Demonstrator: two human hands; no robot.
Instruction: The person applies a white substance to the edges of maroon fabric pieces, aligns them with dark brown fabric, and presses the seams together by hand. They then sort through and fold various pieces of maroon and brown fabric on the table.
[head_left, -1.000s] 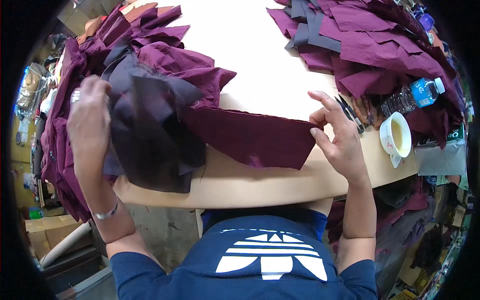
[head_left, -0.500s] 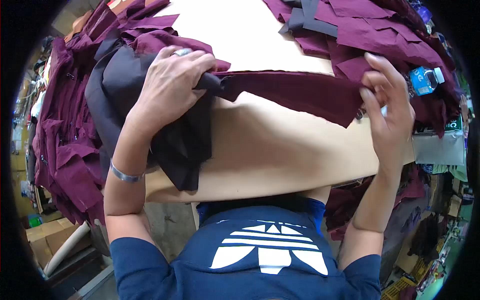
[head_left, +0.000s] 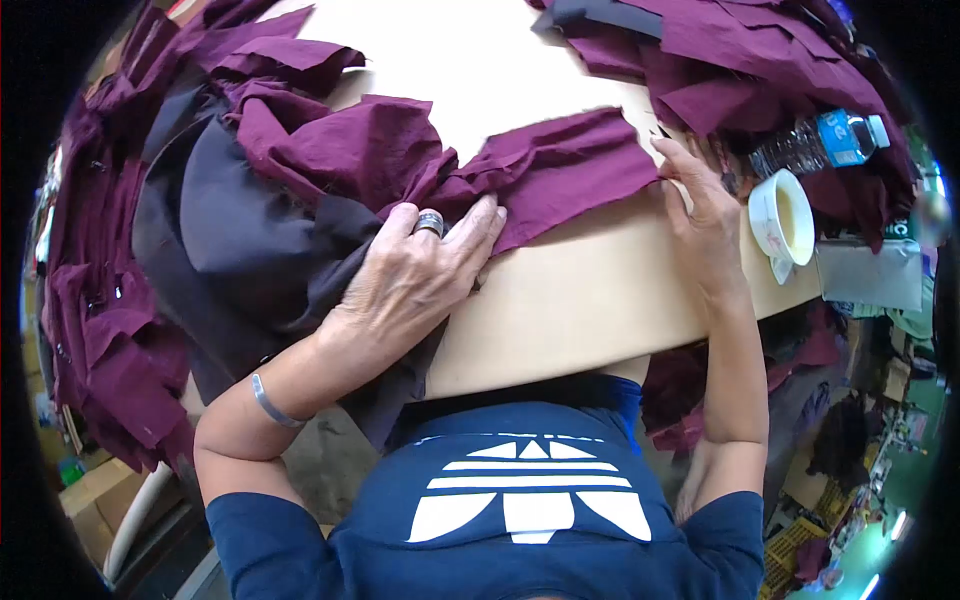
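Note:
My left hand (head_left: 425,255), with a ring on one finger, presses down on the near side of a bunched maroon cloth (head_left: 575,165). Its fingers lie close together, and whether they pinch the cloth is hidden. The cloth's strip reaches across the pale table (head_left: 560,310) to my right hand (head_left: 695,200), whose thumb and forefinger close on its right end. A large dark cloth (head_left: 250,220) lies beneath and left of my left hand, hanging over the table's front edge.
Maroon pieces (head_left: 745,60) are heaped at the back right. A water bottle (head_left: 820,140) lies beside them, with a white cup (head_left: 780,225) in front. More maroon cloth (head_left: 120,300) hangs at the far left. A grey box (head_left: 870,275) stands at the right.
My left hand has moved down and right onto the cloth; my right hand has moved left. The strip, held up before, now lies lower on the table. The cup has come into view.

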